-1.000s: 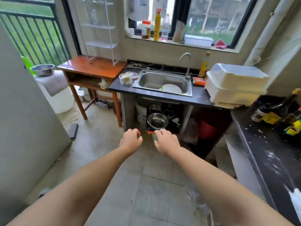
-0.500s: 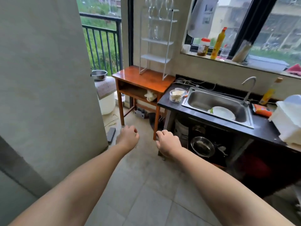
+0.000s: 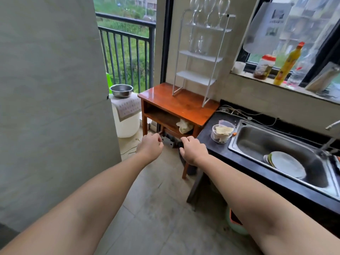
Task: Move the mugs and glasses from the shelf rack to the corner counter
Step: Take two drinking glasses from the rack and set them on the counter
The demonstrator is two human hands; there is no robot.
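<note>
The rack (image 3: 200, 57) stands at the back edge of the wooden tabletop (image 3: 184, 105). The glasses (image 3: 207, 11) sit on its top tier, more (image 3: 199, 45) below. Your left hand (image 3: 150, 147) and right hand (image 3: 193, 150) hang loosely curled, holding nothing. Close in, then grip one stem at a time.

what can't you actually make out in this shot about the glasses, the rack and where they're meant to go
- Wine glasses on the shelf rack, head view: bowls cut off by the top edge; count unclear.
- Second-shelf glasses: clear against the pale wall, blurred; number unclear.
- Mugs: none discernible.
- Corner counter: outside the frame.
- Faucet: cut off by the right edge.
- Left hand and right hand: fingers loosely curled, holding nothing.
</note>
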